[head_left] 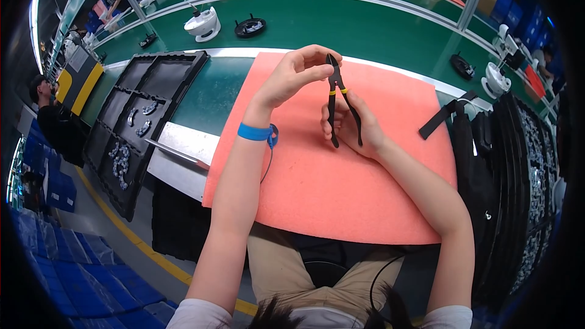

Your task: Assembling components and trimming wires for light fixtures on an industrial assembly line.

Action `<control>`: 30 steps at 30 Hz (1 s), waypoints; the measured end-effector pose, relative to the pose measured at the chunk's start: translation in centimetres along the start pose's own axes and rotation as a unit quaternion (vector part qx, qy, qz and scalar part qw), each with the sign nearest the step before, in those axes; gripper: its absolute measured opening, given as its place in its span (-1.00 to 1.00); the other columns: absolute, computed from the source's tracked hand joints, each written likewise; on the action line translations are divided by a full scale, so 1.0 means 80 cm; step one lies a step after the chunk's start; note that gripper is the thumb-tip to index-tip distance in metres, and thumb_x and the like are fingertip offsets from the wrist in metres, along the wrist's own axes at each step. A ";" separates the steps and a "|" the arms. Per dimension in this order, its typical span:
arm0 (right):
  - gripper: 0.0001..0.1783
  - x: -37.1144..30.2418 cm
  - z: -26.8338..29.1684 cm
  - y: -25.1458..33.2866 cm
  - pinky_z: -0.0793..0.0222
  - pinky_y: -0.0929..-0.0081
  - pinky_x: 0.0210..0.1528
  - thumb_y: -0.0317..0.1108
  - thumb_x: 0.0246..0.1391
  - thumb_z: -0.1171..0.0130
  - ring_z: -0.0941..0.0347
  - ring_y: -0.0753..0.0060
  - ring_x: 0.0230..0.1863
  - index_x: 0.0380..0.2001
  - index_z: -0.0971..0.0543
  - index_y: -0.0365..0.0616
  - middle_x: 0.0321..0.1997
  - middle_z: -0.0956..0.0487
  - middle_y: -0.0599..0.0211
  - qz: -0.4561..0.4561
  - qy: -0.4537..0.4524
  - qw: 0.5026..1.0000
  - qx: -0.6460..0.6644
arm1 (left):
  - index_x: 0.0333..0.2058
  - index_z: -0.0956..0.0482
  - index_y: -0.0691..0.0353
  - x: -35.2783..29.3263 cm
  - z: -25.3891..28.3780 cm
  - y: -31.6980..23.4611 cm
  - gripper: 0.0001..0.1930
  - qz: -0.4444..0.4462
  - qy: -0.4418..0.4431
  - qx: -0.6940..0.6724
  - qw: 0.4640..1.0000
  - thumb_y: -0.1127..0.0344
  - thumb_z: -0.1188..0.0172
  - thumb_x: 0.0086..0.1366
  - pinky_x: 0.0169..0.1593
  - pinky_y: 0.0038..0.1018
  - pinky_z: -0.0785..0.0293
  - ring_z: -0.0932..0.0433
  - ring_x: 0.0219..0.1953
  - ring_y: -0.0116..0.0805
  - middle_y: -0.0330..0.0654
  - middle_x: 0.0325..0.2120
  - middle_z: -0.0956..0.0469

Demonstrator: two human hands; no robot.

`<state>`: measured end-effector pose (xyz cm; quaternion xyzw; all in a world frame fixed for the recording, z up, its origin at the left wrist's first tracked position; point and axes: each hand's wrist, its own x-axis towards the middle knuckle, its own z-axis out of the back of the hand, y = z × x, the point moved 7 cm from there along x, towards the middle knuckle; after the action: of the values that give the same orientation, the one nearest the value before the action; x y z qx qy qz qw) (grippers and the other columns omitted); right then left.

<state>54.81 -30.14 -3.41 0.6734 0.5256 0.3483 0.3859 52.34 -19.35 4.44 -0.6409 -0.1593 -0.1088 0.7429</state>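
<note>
Over a pink foam mat I hold black cutting pliers upright, jaws at the top and handles spread apart below. Yellow bands mark the tops of the handles. My right hand is closed around the handles from behind and the right side. The thumb and fingers of my left hand close on the jaws. Around my left wrist sits a blue strap with a thin cord. No other part shows between the jaws.
At left, a black divided tray holds several small silvery parts. A metal plate lies beside the mat. A black strip rests on the mat's right edge; stacked black trays stand at right. White units sit on the green conveyor. People work beyond.
</note>
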 end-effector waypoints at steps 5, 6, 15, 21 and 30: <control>-0.35 -0.001 -0.001 0.001 -0.31 0.51 -0.24 0.24 0.22 0.33 -0.40 0.48 -0.43 -0.36 -0.47 -0.14 -0.49 -0.48 0.34 0.009 0.010 1.000 -0.006 | -0.18 -0.56 0.27 0.001 0.003 -0.002 -0.75 -0.017 -0.028 0.008 0.999 0.30 -0.21 0.18 0.01 -0.48 -0.38 -0.48 -0.15 -0.47 -0.24 -0.26 -0.55; -0.35 -0.001 -0.002 0.001 -0.31 0.51 -0.24 0.24 0.22 0.33 -0.40 0.48 -0.43 -0.36 -0.47 -0.14 -0.49 -0.48 0.34 0.009 0.010 1.000 -0.006 | -0.18 -0.56 0.27 0.001 0.003 -0.004 -0.76 -0.018 -0.028 0.006 0.999 0.32 -0.21 0.19 0.01 -0.48 -0.38 -0.49 -0.15 -0.46 -0.24 -0.26 -0.55; -0.38 0.000 0.004 -0.001 -0.31 0.52 -0.25 0.21 0.24 0.34 -0.40 0.52 -0.43 -0.36 -0.47 -0.12 -0.50 -0.48 0.36 0.026 -0.020 0.999 -0.013 | -0.15 -0.56 0.32 0.002 0.005 0.000 -0.76 -0.020 -0.044 -0.005 0.999 0.38 -0.15 0.21 -0.01 -0.48 -0.42 -0.53 -0.16 -0.41 -0.16 -0.26 -0.58; -0.39 0.002 0.007 0.001 -0.32 0.54 -0.27 0.20 0.24 0.33 -0.39 0.55 -0.44 -0.38 -0.47 -0.12 -0.51 -0.47 0.39 0.035 -0.043 0.998 -0.021 | -0.15 -0.56 0.33 0.003 0.007 0.000 -0.76 -0.016 -0.041 0.001 0.999 0.38 -0.16 0.21 -0.07 -0.51 -0.44 -0.53 -0.21 -0.45 -0.19 -0.29 -0.59; -0.38 0.001 0.010 0.001 -0.29 0.50 -0.30 0.24 0.21 0.30 -0.36 0.53 -0.42 -0.40 -0.45 -0.12 -0.52 -0.41 0.40 0.040 -0.074 0.995 -0.049 | -0.14 -0.57 0.36 0.003 0.012 0.008 -0.75 -0.004 -0.047 0.014 0.999 0.38 -0.13 0.23 -0.11 -0.54 -0.43 -0.53 -0.25 -0.48 -0.17 -0.31 -0.60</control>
<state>55.53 -30.22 -3.68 0.6982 0.4507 0.3374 0.4423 52.68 -18.27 4.09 -0.6344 -0.1983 -0.0793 0.7430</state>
